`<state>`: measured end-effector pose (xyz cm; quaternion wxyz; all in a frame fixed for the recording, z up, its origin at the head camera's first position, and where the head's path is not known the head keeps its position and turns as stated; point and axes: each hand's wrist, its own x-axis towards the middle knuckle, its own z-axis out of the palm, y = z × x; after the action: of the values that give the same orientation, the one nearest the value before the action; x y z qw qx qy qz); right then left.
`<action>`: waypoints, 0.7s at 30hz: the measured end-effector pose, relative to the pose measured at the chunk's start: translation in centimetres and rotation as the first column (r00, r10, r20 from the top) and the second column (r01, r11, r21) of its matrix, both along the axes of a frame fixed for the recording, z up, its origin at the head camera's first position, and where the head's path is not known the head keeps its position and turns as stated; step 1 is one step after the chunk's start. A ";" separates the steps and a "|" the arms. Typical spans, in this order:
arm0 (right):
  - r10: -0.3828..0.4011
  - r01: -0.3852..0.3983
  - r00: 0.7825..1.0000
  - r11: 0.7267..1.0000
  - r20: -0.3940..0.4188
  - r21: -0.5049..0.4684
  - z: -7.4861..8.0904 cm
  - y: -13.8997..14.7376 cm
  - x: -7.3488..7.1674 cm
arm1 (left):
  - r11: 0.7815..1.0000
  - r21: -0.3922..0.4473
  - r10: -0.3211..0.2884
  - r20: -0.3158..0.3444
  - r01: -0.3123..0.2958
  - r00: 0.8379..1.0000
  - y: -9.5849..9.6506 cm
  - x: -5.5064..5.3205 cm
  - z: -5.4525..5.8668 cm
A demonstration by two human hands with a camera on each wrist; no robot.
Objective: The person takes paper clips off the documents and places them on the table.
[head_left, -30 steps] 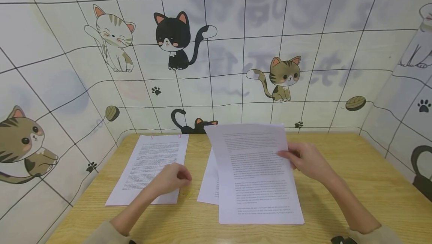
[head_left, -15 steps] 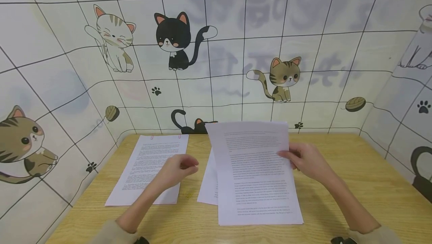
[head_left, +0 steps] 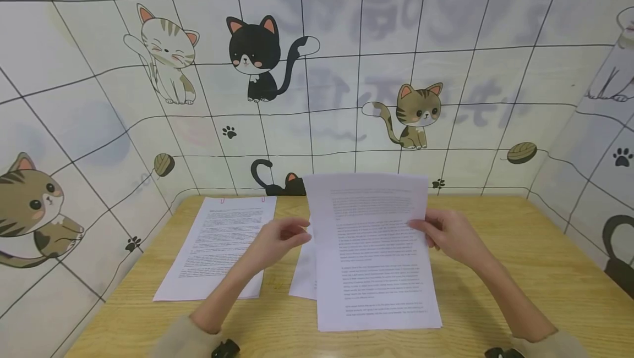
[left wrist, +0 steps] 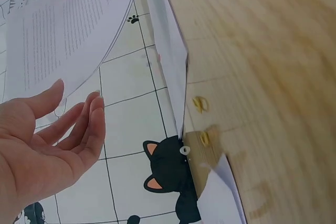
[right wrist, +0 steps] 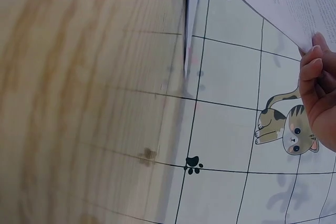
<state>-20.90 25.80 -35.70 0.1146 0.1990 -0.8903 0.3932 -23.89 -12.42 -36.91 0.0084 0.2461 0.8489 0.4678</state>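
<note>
In the head view my right hand (head_left: pixel 451 234) pinches the right edge of a stack of printed sheets (head_left: pixel 376 259), held up and tilted over the table. My left hand (head_left: pixel 277 242) is at the stack's left edge, fingertips right beside it. A small wire paper clip (left wrist: pixel 60 107) spans the space between its thumb and index finger in the left wrist view, against the corner of the sheets. The right wrist view shows the right hand (right wrist: pixel 320 87) gripping the paper's edge with thumb and curled fingers.
More printed sheets (head_left: pixel 303 278) lie partly hidden behind the held stack. To the left is another stack (head_left: pixel 213 248) with two reddish clips on its top edge. Small yellow paper clips (left wrist: pixel 199 104) lie on the wooden table (head_left: pixel 495 292). A cat-patterned wall covering (head_left: pixel 337 143) encloses the back.
My left hand has risen from the table near the yellow clips and moved right to the sheets' left edge. The held stack has tilted slightly more upright; the right hand keeps its grip.
</note>
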 end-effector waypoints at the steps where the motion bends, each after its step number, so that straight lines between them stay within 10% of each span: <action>1: -0.003 0.003 1.000 1.000 0.006 -0.007 0.0 0.0 0.0 | 1.000 0.003 -0.009 -0.003 0.009 1.000 0.2 0.0 0.0; 12: -0.015 0.017 1.000 0.996 0.021 -0.092 0.0 0.2 -0.1 | 0.991 0.100 -0.087 -0.064 0.093 0.994 2.3 -0.7 -0.2; 21: -0.036 0.043 0.998 0.989 0.054 -0.141 0.3 0.3 -0.1 | 0.984 0.177 0.015 0.009 -0.016 1.000 3.4 -0.5 -0.1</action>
<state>-20.95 26.12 -35.38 0.1135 0.1627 -0.8664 0.4583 -24.42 -9.01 -36.97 -0.0140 0.2375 0.8058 0.5424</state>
